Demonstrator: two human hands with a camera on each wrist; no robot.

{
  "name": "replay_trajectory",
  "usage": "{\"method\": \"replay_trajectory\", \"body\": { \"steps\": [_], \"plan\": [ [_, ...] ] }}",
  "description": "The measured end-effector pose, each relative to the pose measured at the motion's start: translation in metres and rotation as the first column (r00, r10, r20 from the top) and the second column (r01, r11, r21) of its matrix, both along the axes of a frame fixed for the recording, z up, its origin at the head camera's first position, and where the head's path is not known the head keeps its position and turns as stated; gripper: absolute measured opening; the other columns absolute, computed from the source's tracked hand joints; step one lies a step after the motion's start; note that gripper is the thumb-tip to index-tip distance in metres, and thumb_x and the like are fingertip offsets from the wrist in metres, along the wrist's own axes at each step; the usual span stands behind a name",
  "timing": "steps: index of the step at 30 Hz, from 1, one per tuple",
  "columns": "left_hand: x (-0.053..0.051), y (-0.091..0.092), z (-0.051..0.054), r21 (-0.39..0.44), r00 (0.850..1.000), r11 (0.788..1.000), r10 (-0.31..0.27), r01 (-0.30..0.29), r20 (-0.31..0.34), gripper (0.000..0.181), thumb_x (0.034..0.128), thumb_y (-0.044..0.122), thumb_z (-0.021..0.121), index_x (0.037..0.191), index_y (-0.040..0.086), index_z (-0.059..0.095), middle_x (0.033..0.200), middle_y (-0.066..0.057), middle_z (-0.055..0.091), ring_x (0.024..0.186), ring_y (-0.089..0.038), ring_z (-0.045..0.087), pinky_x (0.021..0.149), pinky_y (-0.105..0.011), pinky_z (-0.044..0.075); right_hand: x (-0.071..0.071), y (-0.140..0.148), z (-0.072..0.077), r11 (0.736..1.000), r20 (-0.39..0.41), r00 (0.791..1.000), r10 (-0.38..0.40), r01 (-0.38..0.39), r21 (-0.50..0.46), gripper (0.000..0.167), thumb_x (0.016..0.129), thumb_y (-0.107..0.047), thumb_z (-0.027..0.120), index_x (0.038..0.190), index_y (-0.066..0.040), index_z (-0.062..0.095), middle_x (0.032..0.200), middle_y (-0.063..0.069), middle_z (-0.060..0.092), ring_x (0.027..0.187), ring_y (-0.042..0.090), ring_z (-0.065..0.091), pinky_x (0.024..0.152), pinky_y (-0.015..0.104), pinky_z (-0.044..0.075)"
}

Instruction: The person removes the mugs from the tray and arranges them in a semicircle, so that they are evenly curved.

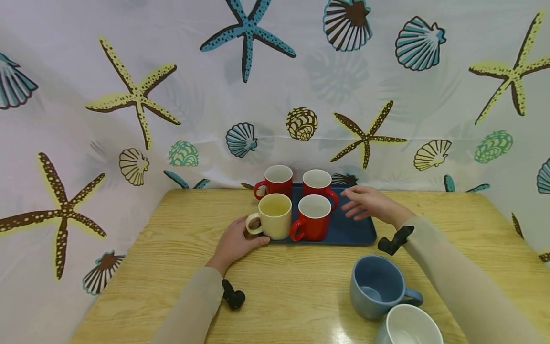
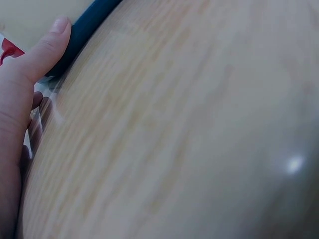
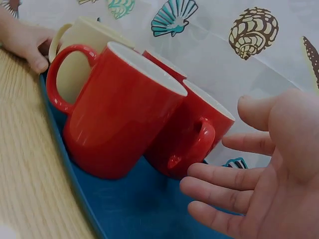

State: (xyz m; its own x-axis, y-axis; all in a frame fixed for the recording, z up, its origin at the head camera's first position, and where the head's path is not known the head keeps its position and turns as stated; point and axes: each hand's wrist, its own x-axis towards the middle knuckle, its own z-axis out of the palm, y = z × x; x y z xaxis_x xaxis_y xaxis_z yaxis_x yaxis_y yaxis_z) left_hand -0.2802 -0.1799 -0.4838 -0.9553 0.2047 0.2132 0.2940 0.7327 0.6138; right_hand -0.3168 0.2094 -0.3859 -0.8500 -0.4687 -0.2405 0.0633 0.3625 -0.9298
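On a dark blue tray (image 1: 354,229) stand a cream mug (image 1: 275,222) at the front left and three red mugs, one front (image 1: 315,222), one back left (image 1: 281,184), one back right (image 1: 318,185). My left hand (image 1: 238,242) grips the tray's front left corner beside the cream mug's handle, thumb along the rim; its other fingers are partly hidden. My right hand (image 1: 369,204) hovers over the tray's right part, fingers spread and holding nothing. In the right wrist view its fingertips (image 3: 199,186) are close to the handle of the back right red mug (image 3: 197,144).
A blue mug (image 1: 378,286) stands at the front right of the wooden table (image 1: 292,291), its handle to the right. A pale mug (image 1: 410,327) sits just in front of it, cut off by the frame. A shell-and-starfish patterned cloth (image 1: 275,100) hangs behind the table.
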Motion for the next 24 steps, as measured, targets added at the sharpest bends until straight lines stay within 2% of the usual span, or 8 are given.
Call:
{"method": "replay_trajectory", "body": {
  "steps": [5,14,24],
  "plan": [
    [0.000,-0.001,-0.001,0.000,1.000,1.000,0.004,-0.004,-0.004,0.070,0.0671,0.068,0.067,0.120,0.022,0.058,0.118,0.002,0.058,0.111,-0.020,0.051,0.095,-0.044,0.039,-0.005,-0.009,-0.001,1.000,0.075,0.997,0.007,-0.005,-0.023,0.056,0.100,-0.037,0.041,0.142,-0.002,0.028,0.127,0.031,0.047,0.109,0.039,0.054,0.087,0.046,0.047],
    [-0.002,-0.002,-0.004,-0.008,1.000,1.000,0.005,-0.005,-0.016,0.074,0.0660,0.072,0.064,0.122,0.024,0.057,0.120,0.004,0.057,0.113,-0.021,0.050,0.096,-0.045,0.038,-0.013,-0.021,-0.008,0.999,0.184,0.982,-0.037,0.044,-0.030,0.055,0.100,-0.035,0.039,0.143,-0.003,0.025,0.128,0.032,0.047,0.109,0.041,0.054,0.089,0.047,0.046],
    [-0.002,-0.001,-0.004,-0.011,1.000,1.000,0.000,0.000,-0.023,0.072,0.0662,0.072,0.064,0.120,0.025,0.057,0.119,0.004,0.057,0.112,-0.020,0.050,0.095,-0.044,0.039,-0.015,-0.036,-0.015,0.992,0.190,0.974,-0.124,0.128,-0.006,0.049,0.100,-0.035,0.040,0.136,-0.003,0.034,0.116,0.028,0.056,0.105,0.042,0.056,0.087,0.048,0.047]
  ]
}}
